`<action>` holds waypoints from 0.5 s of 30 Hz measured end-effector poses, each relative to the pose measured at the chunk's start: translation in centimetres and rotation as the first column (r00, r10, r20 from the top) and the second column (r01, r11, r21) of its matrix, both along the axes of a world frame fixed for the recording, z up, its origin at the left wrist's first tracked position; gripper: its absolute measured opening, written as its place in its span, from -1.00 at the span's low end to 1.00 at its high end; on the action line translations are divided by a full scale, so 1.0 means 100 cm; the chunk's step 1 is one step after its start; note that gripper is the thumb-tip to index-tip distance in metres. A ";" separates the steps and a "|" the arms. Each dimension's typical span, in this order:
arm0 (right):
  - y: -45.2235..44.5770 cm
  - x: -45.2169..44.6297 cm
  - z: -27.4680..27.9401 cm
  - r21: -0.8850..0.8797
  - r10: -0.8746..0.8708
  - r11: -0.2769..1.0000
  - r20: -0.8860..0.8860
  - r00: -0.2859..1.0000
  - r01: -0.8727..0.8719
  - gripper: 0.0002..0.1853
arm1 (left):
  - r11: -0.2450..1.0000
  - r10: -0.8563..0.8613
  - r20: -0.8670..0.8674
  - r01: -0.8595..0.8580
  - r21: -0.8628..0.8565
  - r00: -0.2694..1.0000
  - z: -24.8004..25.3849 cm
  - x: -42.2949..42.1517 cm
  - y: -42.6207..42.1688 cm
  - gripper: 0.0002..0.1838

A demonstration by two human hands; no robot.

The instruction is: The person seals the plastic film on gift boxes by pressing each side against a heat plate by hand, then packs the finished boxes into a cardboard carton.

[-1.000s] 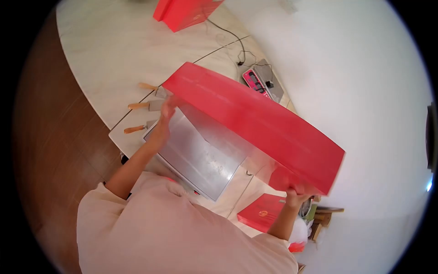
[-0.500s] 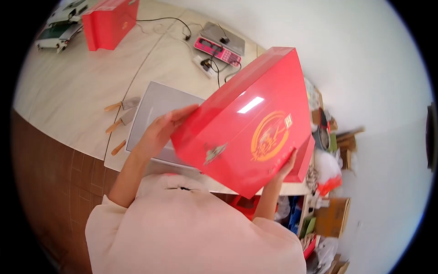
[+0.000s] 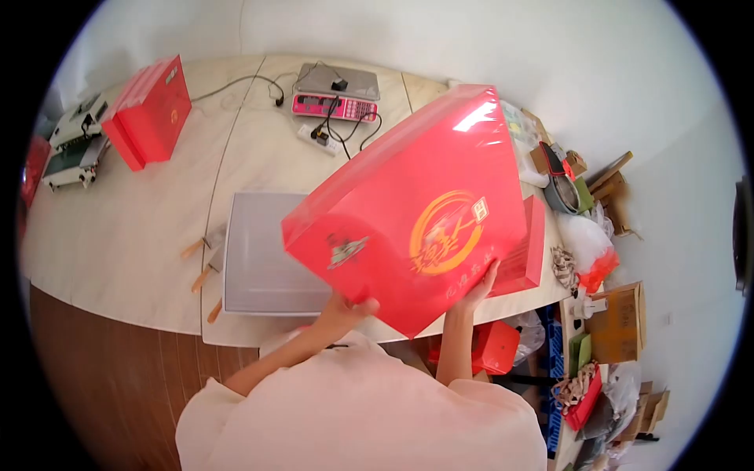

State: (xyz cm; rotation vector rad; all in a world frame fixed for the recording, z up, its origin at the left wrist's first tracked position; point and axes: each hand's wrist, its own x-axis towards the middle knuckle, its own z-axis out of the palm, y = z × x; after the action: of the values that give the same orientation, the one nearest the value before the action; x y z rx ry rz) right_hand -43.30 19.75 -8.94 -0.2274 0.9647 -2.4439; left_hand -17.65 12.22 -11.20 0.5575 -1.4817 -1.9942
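A large red box with a gold ring emblem point(image 3: 408, 204) is held up, tilted, above the table. My left hand point(image 3: 351, 308) is at its lower left edge, fingers curled behind it. My right hand point(image 3: 481, 289) grips the lower right edge. Behind and left of the box, a flat grey metal plate point(image 3: 267, 259) lies on the table. Beside the plate's left edge are scrapers with wooden handles point(image 3: 201, 278). Another red box point(image 3: 528, 255) shows partly behind the held one.
A scale with a pink keypad point(image 3: 335, 107), a power strip point(image 3: 318, 140) and cables lie toward the wall. Red boxes point(image 3: 149, 118) stand at the left beside a machine point(image 3: 76, 161). Cartons point(image 3: 616, 322), bags and a pot point(image 3: 561, 192) crowd the right side.
The red box has turned over from its open underside to its emblem face. My left hand has slid down to the lower edge. The view has swung, showing more of the table's left end.
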 end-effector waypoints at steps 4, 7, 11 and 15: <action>0.011 0.020 0.021 -0.049 0.118 0.991 -0.148 0.982 -0.127 -0.30 | 0.782 0.352 -0.309 -0.097 0.615 0.884 0.006 -0.007 -0.037 -0.27; 0.009 0.069 0.038 0.089 0.084 0.995 -0.494 0.866 -0.046 -0.12 | 0.753 0.448 -0.417 -0.081 0.653 0.791 0.021 -0.002 -0.084 -0.25; 0.007 0.111 0.029 0.218 0.181 0.975 -0.877 0.445 0.034 -0.16 | 0.736 0.586 -0.334 -0.314 0.599 0.738 0.027 0.014 -0.116 -0.29; -0.002 0.111 -0.043 0.686 0.752 0.629 -0.657 0.060 -0.365 -0.20 | 0.733 0.628 -0.311 -0.407 0.545 0.714 0.011 0.041 -0.130 -0.23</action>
State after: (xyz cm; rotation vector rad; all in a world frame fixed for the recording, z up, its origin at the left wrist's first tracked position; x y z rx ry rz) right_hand -32.20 19.57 -13.26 -1.7089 1.3287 -1.1119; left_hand -13.54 -0.78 -10.09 0.5419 -0.4672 -1.7949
